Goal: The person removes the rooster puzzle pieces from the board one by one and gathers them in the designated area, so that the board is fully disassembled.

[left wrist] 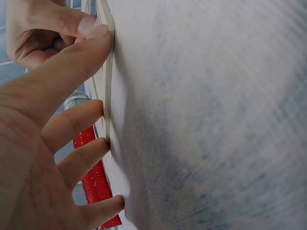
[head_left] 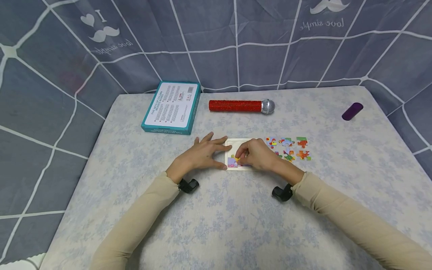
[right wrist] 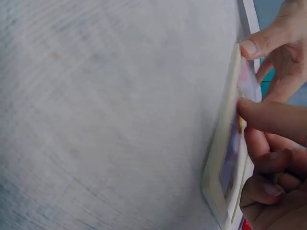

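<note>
A pale wooden puzzle frame [head_left: 239, 168] lies flat on the table between the two hands. Spread along its left side, the left hand [head_left: 202, 154] rests thumb and fingertips on the edge, steadying it. Over the frame, the right hand [head_left: 259, 154] has its fingers curled and pinches a small puzzle piece [head_left: 238, 159] with some yellow on it, low inside the border; the fingers cover most of it. A purple piece [head_left: 231, 162] lies in the lower left corner. In the right wrist view the right thumb [right wrist: 268, 117] touches the picture area near the border.
Several loose puzzle pieces [head_left: 302, 154] lie right of the frame, some partly behind the right hand. Farther back are a red glittery microphone [head_left: 236, 105] and a teal-edged box [head_left: 172, 107]. A purple cylinder [head_left: 352, 111] lies at the far right. Grey checked cloth hangs behind.
</note>
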Demonstrator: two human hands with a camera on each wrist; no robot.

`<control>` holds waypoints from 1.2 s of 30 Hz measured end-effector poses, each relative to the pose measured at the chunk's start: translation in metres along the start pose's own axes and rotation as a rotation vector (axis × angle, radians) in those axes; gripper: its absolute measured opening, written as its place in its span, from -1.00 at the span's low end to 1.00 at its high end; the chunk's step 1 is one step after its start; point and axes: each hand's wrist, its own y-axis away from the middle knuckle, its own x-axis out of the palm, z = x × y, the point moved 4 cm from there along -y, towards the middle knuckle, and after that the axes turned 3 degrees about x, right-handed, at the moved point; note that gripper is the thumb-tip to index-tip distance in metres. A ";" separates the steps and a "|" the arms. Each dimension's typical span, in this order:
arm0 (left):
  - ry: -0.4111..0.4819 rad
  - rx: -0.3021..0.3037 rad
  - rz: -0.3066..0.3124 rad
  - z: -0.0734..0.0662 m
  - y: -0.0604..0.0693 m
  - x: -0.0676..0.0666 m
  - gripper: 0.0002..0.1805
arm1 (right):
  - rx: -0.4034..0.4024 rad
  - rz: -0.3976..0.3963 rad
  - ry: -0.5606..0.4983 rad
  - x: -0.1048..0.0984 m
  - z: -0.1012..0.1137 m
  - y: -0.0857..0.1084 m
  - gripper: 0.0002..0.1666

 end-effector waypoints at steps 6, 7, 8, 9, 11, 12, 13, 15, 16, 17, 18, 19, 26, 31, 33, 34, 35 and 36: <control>0.007 -0.002 0.004 0.000 -0.001 0.000 -0.18 | -0.020 0.005 -0.016 -0.001 -0.002 0.000 -0.92; 0.008 -0.002 0.004 0.000 -0.001 0.000 -0.18 | -0.022 0.008 -0.026 -0.002 -0.003 0.000 -0.93; 0.008 0.000 0.005 0.000 -0.001 0.000 -0.18 | -0.020 0.008 -0.040 -0.002 -0.004 0.000 -0.93; 0.008 0.000 0.005 0.000 -0.001 0.000 -0.18 | -0.015 0.011 -0.062 -0.002 -0.005 0.000 -0.93; 0.007 0.000 0.004 0.000 -0.001 0.000 -0.18 | 0.005 0.018 -0.119 -0.003 -0.007 0.001 -0.95; 0.008 -0.001 0.005 0.000 -0.001 0.000 -0.18 | 0.021 0.023 -0.149 -0.003 -0.008 0.001 -0.95; 0.009 -0.003 0.006 0.000 -0.001 0.000 -0.18 | 0.038 0.029 -0.177 -0.003 -0.009 0.001 -0.96; 0.010 -0.005 0.007 0.000 -0.001 -0.001 -0.18 | 0.064 0.044 -0.242 -0.002 -0.010 0.002 -0.95; 0.010 -0.006 0.008 0.000 -0.001 -0.001 -0.18 | 0.073 0.049 -0.273 -0.002 -0.011 0.002 -0.95; 0.012 -0.005 0.008 0.000 -0.001 -0.001 -0.18 | 0.079 0.052 -0.300 -0.001 -0.013 0.002 -0.95; 0.015 -0.005 0.009 0.000 -0.001 -0.001 -0.18 | 0.084 0.054 -0.321 -0.001 -0.014 0.002 -0.95; 0.015 -0.004 0.010 0.000 -0.001 -0.001 -0.17 | 0.091 0.054 -0.338 -0.001 -0.015 0.002 -0.94; 0.003 -0.003 0.011 0.000 -0.002 0.001 -0.17 | 0.163 0.041 -0.362 -0.014 -0.026 0.019 -0.90; 0.005 -0.004 0.002 0.000 -0.002 0.002 -0.17 | 0.240 0.034 -0.349 -0.027 -0.048 0.045 -0.87; 0.006 -0.002 0.002 0.000 -0.002 0.002 -0.17 | 0.283 0.033 -0.343 -0.031 -0.057 0.055 -0.82; 0.006 -0.002 0.002 0.001 -0.001 0.002 -0.16 | 0.302 0.034 -0.335 -0.034 -0.061 0.060 -0.80; 0.006 -0.001 0.003 0.001 -0.001 0.002 -0.16 | 0.314 0.032 -0.325 -0.036 -0.064 0.065 -0.78; 0.007 -0.001 0.004 0.001 -0.001 0.002 -0.16 | 0.319 0.032 -0.321 -0.038 -0.066 0.069 -0.77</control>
